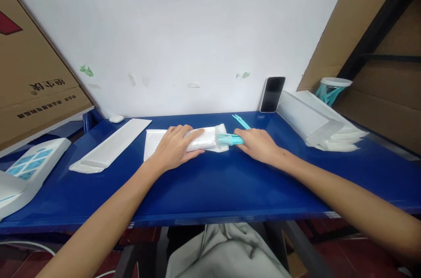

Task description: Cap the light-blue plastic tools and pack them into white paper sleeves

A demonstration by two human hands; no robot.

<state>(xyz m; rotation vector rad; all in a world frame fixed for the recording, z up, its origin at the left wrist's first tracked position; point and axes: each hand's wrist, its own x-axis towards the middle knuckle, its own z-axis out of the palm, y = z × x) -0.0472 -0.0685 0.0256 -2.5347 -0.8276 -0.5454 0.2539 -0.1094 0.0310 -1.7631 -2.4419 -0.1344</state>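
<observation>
A white bubble-lined envelope lies crosswise on the blue table in front of me, its open end to the right. My left hand grips it from above, fingers over the far side and thumb along the top, pressing it to the table. In my right hand are teal plastic tweezers, with one end inside the envelope's mouth. My fingers hide the other end. Just behind that hand lies another teal pair of tweezers, partly covered by it.
A flat white envelope lies left, near a white rounded object. Stacked white envelopes and a lidded jar of teal tweezers stand right. A phone leans on the wall. A white device sits far left.
</observation>
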